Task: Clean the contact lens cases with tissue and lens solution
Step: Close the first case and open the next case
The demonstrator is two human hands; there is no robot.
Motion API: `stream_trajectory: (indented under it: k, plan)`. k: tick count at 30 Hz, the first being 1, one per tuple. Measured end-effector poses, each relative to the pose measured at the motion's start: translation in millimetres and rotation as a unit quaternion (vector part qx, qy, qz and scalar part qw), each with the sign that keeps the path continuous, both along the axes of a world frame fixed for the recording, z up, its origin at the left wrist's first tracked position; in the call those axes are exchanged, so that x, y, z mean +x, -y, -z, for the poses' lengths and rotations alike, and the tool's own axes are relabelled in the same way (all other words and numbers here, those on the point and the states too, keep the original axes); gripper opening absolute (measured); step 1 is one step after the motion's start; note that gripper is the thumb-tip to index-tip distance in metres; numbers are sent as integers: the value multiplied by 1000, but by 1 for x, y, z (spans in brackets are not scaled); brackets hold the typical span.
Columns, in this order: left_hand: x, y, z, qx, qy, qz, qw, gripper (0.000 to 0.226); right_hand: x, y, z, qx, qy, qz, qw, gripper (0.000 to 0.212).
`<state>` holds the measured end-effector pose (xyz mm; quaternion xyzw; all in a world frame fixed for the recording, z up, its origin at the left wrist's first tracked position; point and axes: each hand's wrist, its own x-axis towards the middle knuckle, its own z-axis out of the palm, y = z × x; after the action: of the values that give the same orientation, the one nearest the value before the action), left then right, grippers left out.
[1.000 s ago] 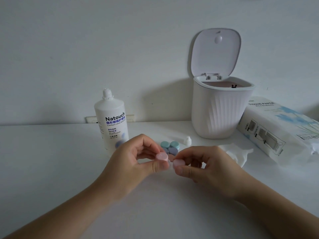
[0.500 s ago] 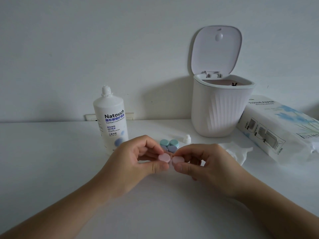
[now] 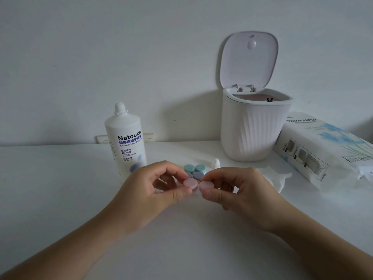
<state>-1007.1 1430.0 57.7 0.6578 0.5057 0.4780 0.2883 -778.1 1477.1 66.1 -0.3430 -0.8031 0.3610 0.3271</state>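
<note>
Holding a small pink lens case (image 3: 198,185) just above a white table (image 3: 60,199), a person faces a plain wall. The left hand (image 3: 153,188) pinches one round cap between thumb and curled fingers; the right hand (image 3: 242,193) pinches the other cap the same way. The case looks like light, stiff plastic, smooth enough to slip, so the cap rims seem the sensible place to grip while twisting.

Just behind the hands lie a green case (image 3: 194,168) and a blue-grey case (image 3: 195,175), touching each other. A white bottle of lens solution (image 3: 125,142) stands uncapped to the left; its small cap (image 3: 216,163) sits near the cases and could roll if knocked. A loose tissue (image 3: 276,178) lies just beside the right hand, soft and easy to crumple. Further right is a tissue pack (image 3: 323,148), and behind is a white bin (image 3: 254,126), lid up.

Bare table spreads toward the viewer and to the left, giving room to work; the right side is crowded.
</note>
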Motion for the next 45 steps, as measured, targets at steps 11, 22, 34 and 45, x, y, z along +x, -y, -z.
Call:
stream_trajectory:
  k: [11,22,34,45]
  plan:
    - [-1,3,1,-20,-39,39,998,43,-1,2,-2,-2,5,-3,1000,12]
    - [2,8,-2,-19,-56,66,996,34,-1,3,-4,-7,5,-12,1000,15]
    - [-1,7,2,-21,-65,72,995,32,-1,4,-4,-11,1,-22,1000,16]
    - [-4,5,1,-15,-52,46,997,30,-1,4,-4,-12,5,-35,999,15]
